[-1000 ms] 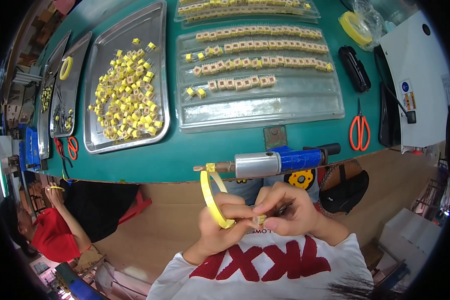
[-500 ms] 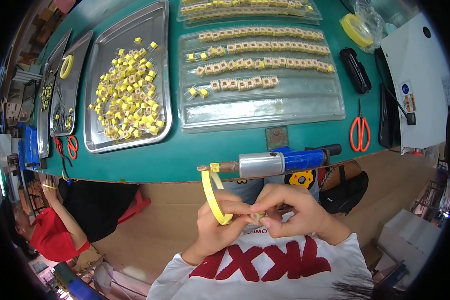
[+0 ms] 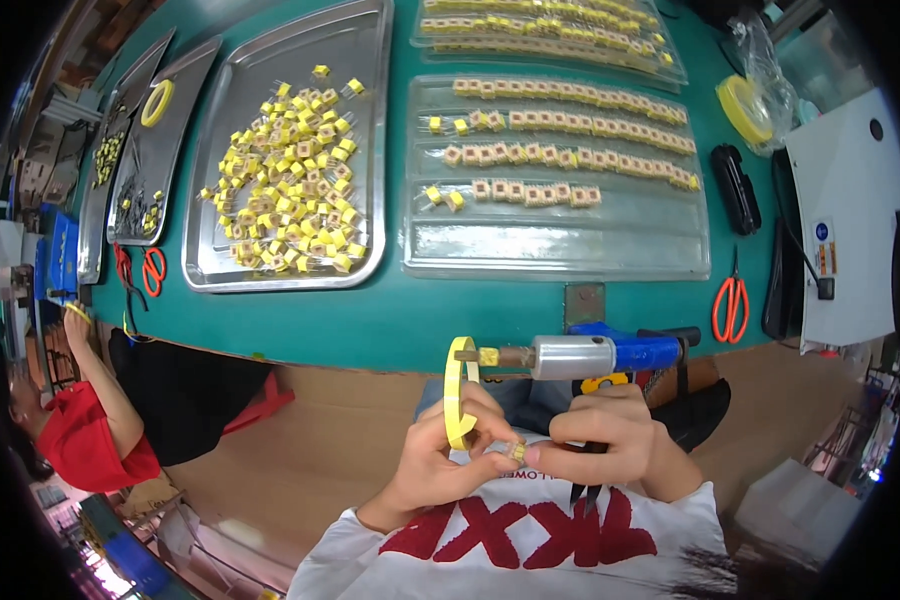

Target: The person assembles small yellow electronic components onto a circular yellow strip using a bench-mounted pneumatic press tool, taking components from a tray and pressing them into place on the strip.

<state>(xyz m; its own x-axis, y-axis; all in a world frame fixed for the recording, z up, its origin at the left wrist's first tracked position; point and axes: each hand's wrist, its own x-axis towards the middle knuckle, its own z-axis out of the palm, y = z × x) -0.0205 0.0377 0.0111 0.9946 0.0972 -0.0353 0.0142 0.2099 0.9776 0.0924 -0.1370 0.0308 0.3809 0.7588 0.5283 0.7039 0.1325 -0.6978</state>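
My left hand (image 3: 438,452) is closed, pinching a small transformer coil with yellow tape (image 3: 517,453) between thumb and fingertips. A ring of yellow tape (image 3: 453,395) hangs at that hand's fingers, its upper part beside the tip of the winding spindle (image 3: 505,357). Against the coil's right side rest the fingertips of my right hand (image 3: 615,440). That hand is closed round black tweezers (image 3: 592,460), whose two prongs stick out below the palm. The spindle projects left from a silver and blue motor tool (image 3: 574,357) at the table edge.
A metal tray (image 3: 374,200) holds many yellow-taped coils. Right of it, a clear plastic tray (image 3: 560,252) carries rows of coils. Orange-handled scissors (image 3: 730,308), a black case (image 3: 736,190) and a white machine box (image 3: 845,220) lie rightward. A co-worker in red (image 3: 100,430) sits left.
My hands have parted slightly around the coil, and the tweezers' prongs now show below my right hand. The tape ring stands more upright. The whole view has shifted, moving the table rightward.
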